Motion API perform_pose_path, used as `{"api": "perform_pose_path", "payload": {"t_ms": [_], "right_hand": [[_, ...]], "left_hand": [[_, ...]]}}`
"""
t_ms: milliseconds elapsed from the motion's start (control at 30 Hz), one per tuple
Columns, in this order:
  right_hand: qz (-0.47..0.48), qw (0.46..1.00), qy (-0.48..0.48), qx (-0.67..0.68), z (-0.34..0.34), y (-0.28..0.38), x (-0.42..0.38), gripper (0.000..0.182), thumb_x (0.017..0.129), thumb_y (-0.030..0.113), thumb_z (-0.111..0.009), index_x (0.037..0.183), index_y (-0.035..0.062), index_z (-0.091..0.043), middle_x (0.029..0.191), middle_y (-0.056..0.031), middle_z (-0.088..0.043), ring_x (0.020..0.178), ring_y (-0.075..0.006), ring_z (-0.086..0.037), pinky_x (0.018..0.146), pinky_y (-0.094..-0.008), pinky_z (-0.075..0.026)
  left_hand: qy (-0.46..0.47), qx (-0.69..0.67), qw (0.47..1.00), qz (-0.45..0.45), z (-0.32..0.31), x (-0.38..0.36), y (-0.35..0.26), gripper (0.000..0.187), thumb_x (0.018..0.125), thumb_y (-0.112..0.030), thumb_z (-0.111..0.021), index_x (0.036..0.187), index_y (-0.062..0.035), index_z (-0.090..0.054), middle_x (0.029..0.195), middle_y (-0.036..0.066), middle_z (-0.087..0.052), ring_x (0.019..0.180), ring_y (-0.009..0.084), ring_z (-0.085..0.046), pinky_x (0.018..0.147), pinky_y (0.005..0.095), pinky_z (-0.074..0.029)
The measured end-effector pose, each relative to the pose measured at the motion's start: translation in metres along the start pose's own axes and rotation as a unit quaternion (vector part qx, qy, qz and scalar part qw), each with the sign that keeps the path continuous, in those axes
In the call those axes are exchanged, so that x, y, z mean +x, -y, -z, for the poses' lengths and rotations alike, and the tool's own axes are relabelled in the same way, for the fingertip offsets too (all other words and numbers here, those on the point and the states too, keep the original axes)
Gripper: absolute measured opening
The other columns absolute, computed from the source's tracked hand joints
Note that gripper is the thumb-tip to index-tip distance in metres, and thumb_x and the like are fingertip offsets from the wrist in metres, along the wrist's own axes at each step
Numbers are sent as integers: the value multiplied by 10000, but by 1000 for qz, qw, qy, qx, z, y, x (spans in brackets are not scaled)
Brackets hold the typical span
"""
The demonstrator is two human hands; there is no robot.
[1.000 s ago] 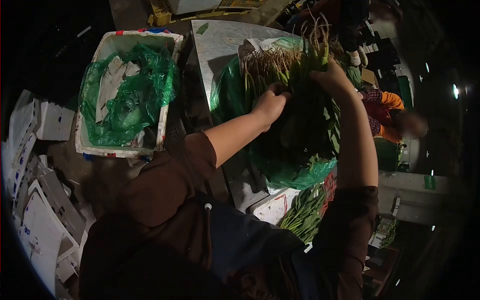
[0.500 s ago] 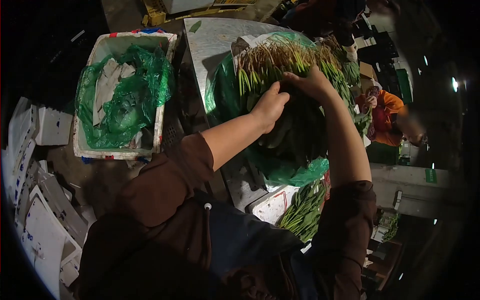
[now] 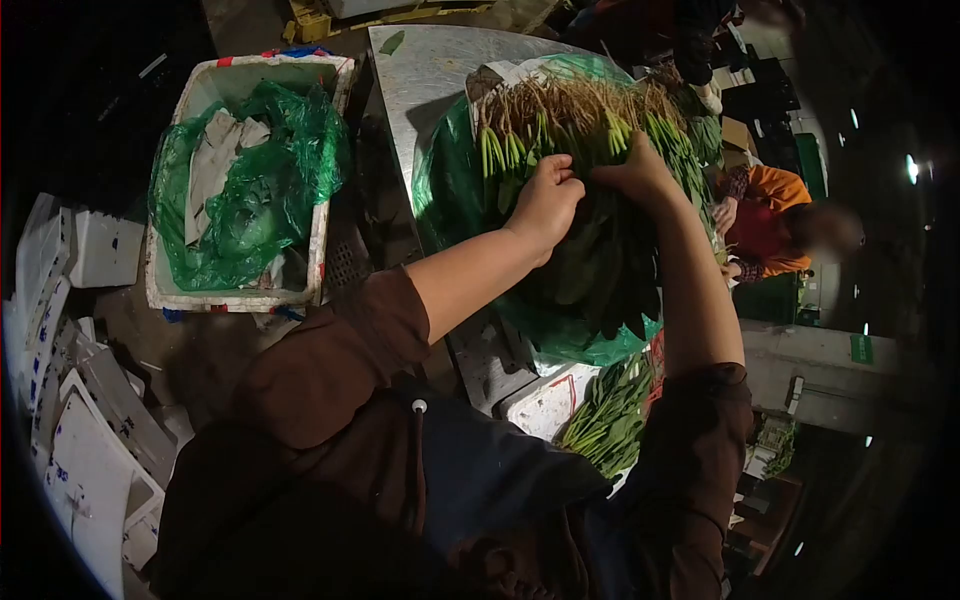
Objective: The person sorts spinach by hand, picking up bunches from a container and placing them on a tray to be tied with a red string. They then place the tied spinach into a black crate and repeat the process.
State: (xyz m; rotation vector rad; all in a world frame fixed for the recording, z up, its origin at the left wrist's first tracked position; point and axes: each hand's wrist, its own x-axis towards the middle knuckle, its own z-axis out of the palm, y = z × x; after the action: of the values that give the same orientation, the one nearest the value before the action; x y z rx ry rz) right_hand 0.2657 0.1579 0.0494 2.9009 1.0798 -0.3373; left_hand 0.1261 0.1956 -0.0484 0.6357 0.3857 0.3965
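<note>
A big pile of leafy greens with pale roots lies in a green plastic bag on a metal table. My left hand is closed on stalks near the root end of the pile. Just to its right, my right hand grips the same greens from the other side. Both hands press into the bundle, fingers buried among the stems. Dark leaves hang down below my hands.
A white foam box lined with green plastic stands left of the table. Stacked white foam lids lie at the far left. More greens lie in a box below. A person in orange sits at the right.
My right hand has come down from holding a bunch high and now sits beside my left hand on the pile. The raised greens have dropped onto the pile.
</note>
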Motion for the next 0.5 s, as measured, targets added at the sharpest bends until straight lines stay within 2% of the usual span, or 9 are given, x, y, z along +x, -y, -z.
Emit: {"api": "perform_pose_path", "payload": {"t_ms": [33,67,133,200,300,333,367,433,500], "right_hand": [[3,999,7,-35,-4,10,-5,797,590,365,-792,1180,-8,-407,1040,-273,-588,950,-364,-608,800,-400,-495],[13,996,-17,-87,-12,20,-14,771,605,377,-777,1175,15,-407,1054,-277,-576,959,-386,-597,807,-420,-490],[29,984,-42,-171,-27,45,-36,758,631,410,-748,1216,72,-403,1100,-281,-542,1002,-426,-564,833,-472,-473],[62,983,-65,-161,-36,46,-40,787,652,343,-737,1283,71,-354,1116,-264,-524,1035,-434,-539,872,-464,-461],[37,992,-105,-63,-30,28,-21,1058,577,439,-794,1384,19,-252,1242,-309,-440,1135,-443,-473,949,-450,-414],[35,990,-102,-91,-27,23,-12,1176,515,531,-807,1385,-17,-236,1317,-306,-393,1201,-439,-422,997,-450,-376],[35,990,-103,-91,-24,18,-3,1176,515,531,-807,1385,-17,-236,1317,-306,-393,1201,-439,-422,997,-450,-376],[-5,984,-36,-177,-17,15,9,1239,500,626,-783,1397,-17,-220,1380,-273,-351,1264,-424,-363,1038,-451,-334],[-27,988,-10,-153,-8,9,21,1250,492,661,-771,1393,-17,-231,1385,-257,-359,1265,-418,-370,1039,-444,-338]], "left_hand": [[-29,3,1000,0,3,-1,-5,542,852,-124,-520,1346,-5,-332,1192,102,-476,1096,176,-440,972,306,-327],[-71,-15,997,5,5,3,1,459,870,-209,-550,1270,-24,-424,1183,76,-477,1101,175,-424,975,315,-314],[-60,-39,997,34,10,-5,-9,402,869,-225,-560,1214,-43,-463,1176,62,-480,1107,171,-418,976,315,-310],[-56,-76,994,61,14,-6,-10,263,870,-269,-576,1069,-102,-535,1128,26,-506,1081,156,-450,943,316,-334],[1,-87,994,65,23,2,-3,252,869,-267,-585,1071,-125,-535,1078,15,-530,1015,149,-491,893,320,-368],[1,-87,994,65,22,2,-5,252,869,-267,-585,1071,-125,-535,1078,15,-530,1015,149,-491,893,320,-368],[-2,-94,993,69,21,1,-7,239,871,-265,-589,1065,-135,-536,1062,5,-537,992,145,-505,873,321,-380],[-3,-100,992,73,20,2,-9,227,872,-263,-592,1059,-145,-538,1046,-4,-544,970,142,-518,853,321,-391],[11,-93,993,78,21,2,-11,231,873,-257,-597,1066,-147,-532,1056,-9,-544,991,145,-516,857,319,-395]]}}
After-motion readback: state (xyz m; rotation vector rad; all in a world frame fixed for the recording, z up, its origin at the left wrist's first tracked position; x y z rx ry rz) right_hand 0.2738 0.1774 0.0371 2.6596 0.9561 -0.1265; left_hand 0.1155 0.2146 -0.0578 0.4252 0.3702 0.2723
